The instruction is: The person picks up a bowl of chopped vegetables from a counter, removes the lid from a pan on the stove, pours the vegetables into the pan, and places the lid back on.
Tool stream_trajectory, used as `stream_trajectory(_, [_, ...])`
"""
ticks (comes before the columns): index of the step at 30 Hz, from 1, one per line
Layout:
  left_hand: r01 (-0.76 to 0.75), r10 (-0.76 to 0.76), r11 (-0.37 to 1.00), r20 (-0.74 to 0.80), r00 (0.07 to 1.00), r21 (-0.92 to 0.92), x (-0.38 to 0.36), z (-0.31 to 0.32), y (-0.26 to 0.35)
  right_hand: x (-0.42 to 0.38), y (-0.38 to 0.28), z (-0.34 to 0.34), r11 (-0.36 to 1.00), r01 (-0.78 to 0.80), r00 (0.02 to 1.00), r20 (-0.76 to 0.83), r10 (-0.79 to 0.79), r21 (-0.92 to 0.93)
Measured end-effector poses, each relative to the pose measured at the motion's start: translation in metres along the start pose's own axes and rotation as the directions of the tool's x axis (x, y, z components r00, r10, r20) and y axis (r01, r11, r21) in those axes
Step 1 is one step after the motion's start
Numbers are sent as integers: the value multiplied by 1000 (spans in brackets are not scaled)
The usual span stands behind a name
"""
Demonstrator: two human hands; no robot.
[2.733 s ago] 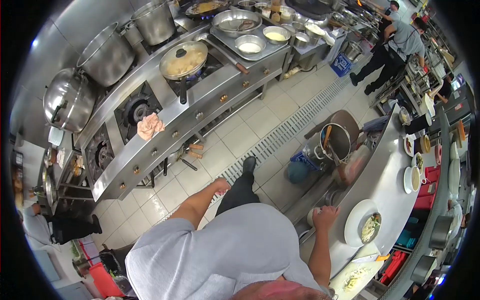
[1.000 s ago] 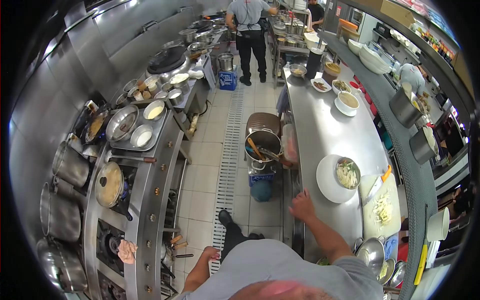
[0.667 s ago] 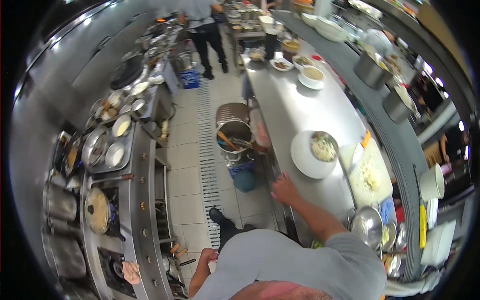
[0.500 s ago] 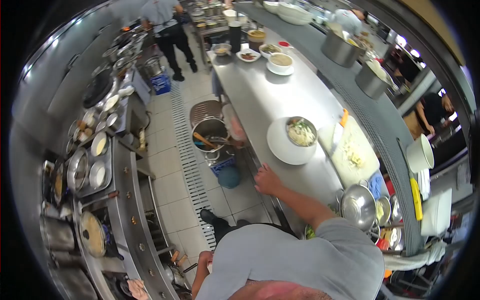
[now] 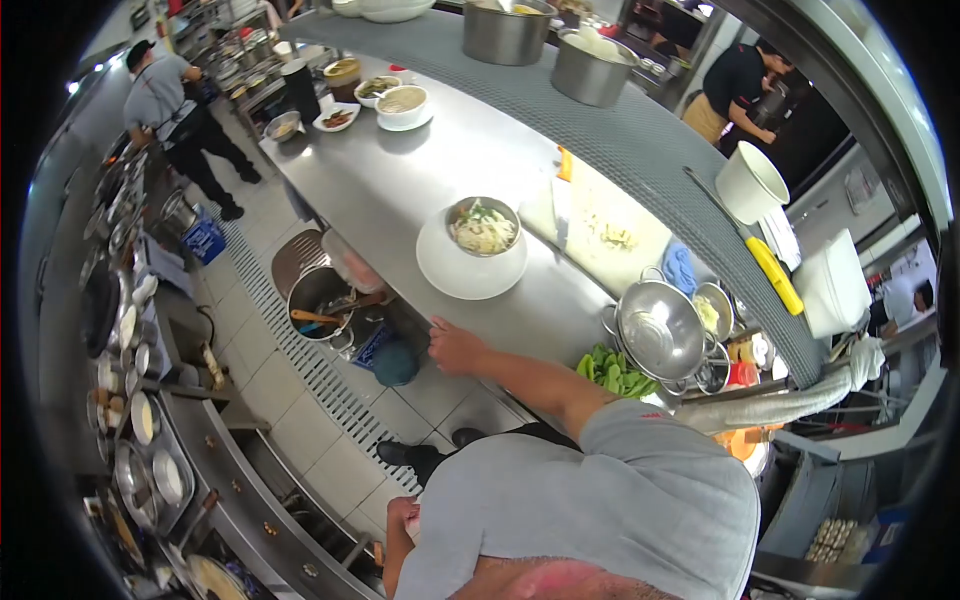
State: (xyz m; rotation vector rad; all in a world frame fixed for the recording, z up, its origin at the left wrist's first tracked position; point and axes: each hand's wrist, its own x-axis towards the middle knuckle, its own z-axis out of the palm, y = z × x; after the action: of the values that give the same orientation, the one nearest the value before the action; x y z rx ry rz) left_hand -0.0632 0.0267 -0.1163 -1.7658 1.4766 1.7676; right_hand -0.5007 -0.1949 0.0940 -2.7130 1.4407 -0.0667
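My right hand [image 5: 457, 349] hangs at the front edge of the steel counter [image 5: 395, 185], its fingers loosely bent, a little apart and with nothing in them. Beyond it on the counter sits a white plate [image 5: 470, 278], on which a metal bowl [image 5: 484, 228] holds pale shredded food with green bits. My left hand [image 5: 402, 514] is low beside my body, with its fingers curled. A small whitish patch shows by that hand, but what it is cannot be made out.
A cutting board [image 5: 625, 215] with chopped pieces and a knife [image 5: 562, 200] lies to the right. Metal colanders [image 5: 660, 330] and leafy greens [image 5: 613, 372] are nearer me. A pot [image 5: 322, 300] stands low by the floor drain. A co-worker [image 5: 175, 120] stands at the back left.
My view has turned right, so the counter and stoves appear further left. The greens and another worker at the right show more fully. Both hands keep much the same pose.
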Motion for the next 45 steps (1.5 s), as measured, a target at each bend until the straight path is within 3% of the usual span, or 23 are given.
stream_trajectory(4, [128,-109,943,81,991,-307,24,-12,22,-1,-1,2,999,-14,1000,10,14,-31])
stream_trajectory(7, [313,-230,787,217,949,-532,54,-18,29,-1,-2,2,999,-27,1000,9,27,-33])
stream_trajectory(10, [247,-207,852,136,969,-461,60,-12,50,-1,-2,3,998,-26,999,19,27,-52])
stream_trajectory(12, [-29,41,988,79,996,-149,58,-10,57,-1,-3,1,998,-27,999,20,28,-57])
stream_trajectory(14, [-118,118,993,77,990,-7,53,-8,65,-2,-3,-3,998,-37,999,11,38,-52])
stream_trajectory(18, [33,-34,999,93,995,18,40,-7,78,0,-2,-4,997,-32,999,18,33,-67])
stream_trajectory(25, [11,-3,999,239,971,-32,50,-11,31,2,0,-2,997,-17,999,39,20,-72])
stream_trajectory(28, [317,-265,897,199,943,-308,50,-7,35,2,1,-1,998,-12,999,36,14,-64])
stream_trajectory(30, [132,-123,990,140,983,-55,48,-8,37,1,1,-2,998,-13,999,36,16,-65])
stream_trajectory(32, [68,-74,996,135,988,50,48,-9,39,1,0,-4,997,-16,999,37,19,-70])
stream_trajectory(34, [131,-130,991,157,979,-1,54,-8,43,2,-1,-4,997,-23,999,42,26,-74])
stream_trajectory(38, [-38,32,999,167,985,28,61,-9,48,-1,0,-7,999,-21,998,50,23,-38])
stream_trajectory(45, [80,-84,996,131,988,36,35,-8,83,1,0,-4,997,-30,999,42,34,-74])
